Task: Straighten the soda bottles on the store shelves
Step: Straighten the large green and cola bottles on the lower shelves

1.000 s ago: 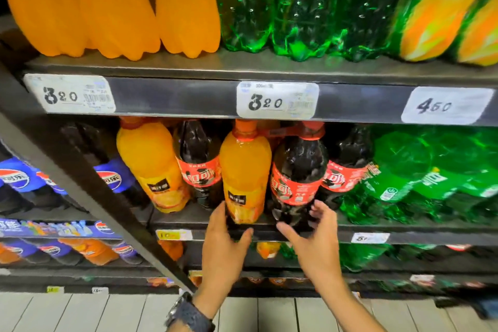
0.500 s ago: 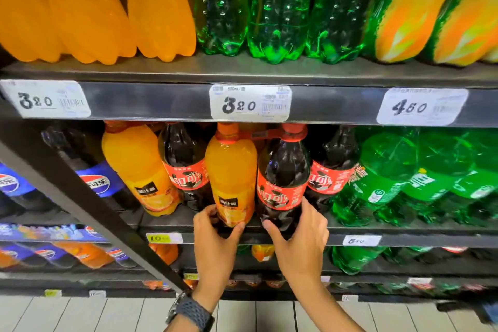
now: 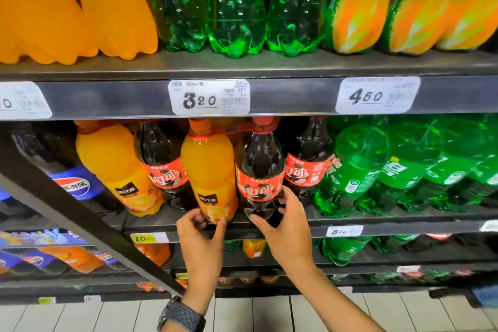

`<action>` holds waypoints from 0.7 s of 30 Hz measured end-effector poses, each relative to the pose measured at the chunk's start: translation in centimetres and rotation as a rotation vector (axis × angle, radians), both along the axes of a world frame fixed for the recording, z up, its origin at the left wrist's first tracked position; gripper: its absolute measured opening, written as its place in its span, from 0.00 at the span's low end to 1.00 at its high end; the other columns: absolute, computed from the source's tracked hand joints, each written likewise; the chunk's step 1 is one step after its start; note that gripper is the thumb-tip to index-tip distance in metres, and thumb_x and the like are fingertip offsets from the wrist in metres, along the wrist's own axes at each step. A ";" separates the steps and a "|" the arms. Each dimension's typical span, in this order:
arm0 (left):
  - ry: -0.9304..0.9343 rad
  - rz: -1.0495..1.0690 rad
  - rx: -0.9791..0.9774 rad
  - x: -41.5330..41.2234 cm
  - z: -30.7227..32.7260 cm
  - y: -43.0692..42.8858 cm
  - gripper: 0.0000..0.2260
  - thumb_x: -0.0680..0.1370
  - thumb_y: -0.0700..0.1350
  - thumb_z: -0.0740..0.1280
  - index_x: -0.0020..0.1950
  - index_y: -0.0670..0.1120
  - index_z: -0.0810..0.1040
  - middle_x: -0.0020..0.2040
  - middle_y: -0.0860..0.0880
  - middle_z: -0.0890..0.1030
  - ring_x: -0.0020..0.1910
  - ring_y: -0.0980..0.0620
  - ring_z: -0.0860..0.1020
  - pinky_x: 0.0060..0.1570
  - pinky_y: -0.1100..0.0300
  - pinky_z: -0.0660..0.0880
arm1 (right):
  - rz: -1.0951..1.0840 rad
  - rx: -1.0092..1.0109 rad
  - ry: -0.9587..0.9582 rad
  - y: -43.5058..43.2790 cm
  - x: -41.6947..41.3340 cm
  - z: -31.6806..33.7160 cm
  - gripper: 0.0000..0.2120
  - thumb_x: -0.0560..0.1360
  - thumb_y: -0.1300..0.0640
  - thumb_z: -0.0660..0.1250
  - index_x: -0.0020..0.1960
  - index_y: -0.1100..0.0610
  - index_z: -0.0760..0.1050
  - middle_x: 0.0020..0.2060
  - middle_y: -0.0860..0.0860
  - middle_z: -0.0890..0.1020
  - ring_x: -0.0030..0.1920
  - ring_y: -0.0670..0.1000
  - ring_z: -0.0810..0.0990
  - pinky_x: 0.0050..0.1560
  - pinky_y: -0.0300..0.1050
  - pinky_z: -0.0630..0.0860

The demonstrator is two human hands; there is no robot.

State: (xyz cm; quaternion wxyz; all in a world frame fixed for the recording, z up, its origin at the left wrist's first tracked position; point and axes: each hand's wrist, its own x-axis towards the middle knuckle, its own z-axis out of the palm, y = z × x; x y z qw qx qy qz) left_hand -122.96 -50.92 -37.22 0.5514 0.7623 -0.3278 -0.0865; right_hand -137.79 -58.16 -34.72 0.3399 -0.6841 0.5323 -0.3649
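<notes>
An orange juice bottle [image 3: 208, 170] and a dark cola bottle [image 3: 260, 167] with a red label stand side by side at the front of the middle shelf [image 3: 404, 228], joined at the necks by a red carrier band. My left hand [image 3: 200, 234] grips the base of the orange bottle with thumb and fingers curled round it. My right hand [image 3: 285, 226] grips the base of the cola bottle the same way. Another orange bottle [image 3: 116, 167] and another cola bottle [image 3: 161, 162] lean to the left of this pair.
Green bottles [image 3: 358, 167] fill the shelf to the right, blue-labelled cola bottles [image 3: 72, 183] the left. Large orange and green bottles [image 3: 234, 5] stand on the upper shelf, price tags [image 3: 208, 97] on its edge. A dark upright [image 3: 80, 218] slants across. Lower shelves hold more bottles above a tiled floor.
Both hands have moved up from below the shelf edge and closed round the bases of the orange and cola bottles. The view has shifted closer and slightly left.
</notes>
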 end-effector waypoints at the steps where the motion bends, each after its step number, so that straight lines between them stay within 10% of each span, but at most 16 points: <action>1: -0.026 0.012 -0.014 -0.6 0.2 0.3 0.17 0.71 0.42 0.75 0.54 0.50 0.70 0.48 0.52 0.69 0.48 0.62 0.72 0.46 0.74 0.68 | 0.038 0.014 -0.019 0.1 -0.8 0.1 0.37 0.65 0.40 0.75 0.70 0.44 0.63 0.59 0.38 0.72 0.59 0.40 0.72 0.58 0.42 0.75; 8: -0.371 -0.418 -0.103 -8.5 6.6 1.3 0.08 0.77 0.45 0.66 0.53 0.55 0.72 0.50 0.59 0.72 0.52 0.57 0.73 0.50 0.68 0.67 | -0.038 -0.308 -0.011 0.4 -10.8 3.2 0.09 0.76 0.50 0.66 0.55 0.45 0.72 0.49 0.38 0.75 0.51 0.42 0.76 0.52 0.38 0.72; 17: -1.020 -0.476 -0.211 -10.7 20.0 -3.9 0.14 0.78 0.41 0.65 0.61 0.38 0.77 0.58 0.43 0.77 0.58 0.43 0.73 0.61 0.54 0.68 | -0.018 -0.556 0.095 -4.3 -17.5 13.8 0.13 0.75 0.54 0.65 0.59 0.52 0.72 0.50 0.44 0.75 0.49 0.44 0.76 0.54 0.31 0.69; 21: -1.213 -0.396 0.053 -10.6 21.9 -6.1 0.09 0.77 0.45 0.61 0.55 0.45 0.73 0.46 0.47 0.73 0.43 0.44 0.70 0.43 0.53 0.65 | 0.002 -0.613 0.210 -6.2 -17.9 17.2 0.14 0.74 0.58 0.68 0.58 0.58 0.72 0.50 0.49 0.75 0.48 0.51 0.77 0.52 0.37 0.70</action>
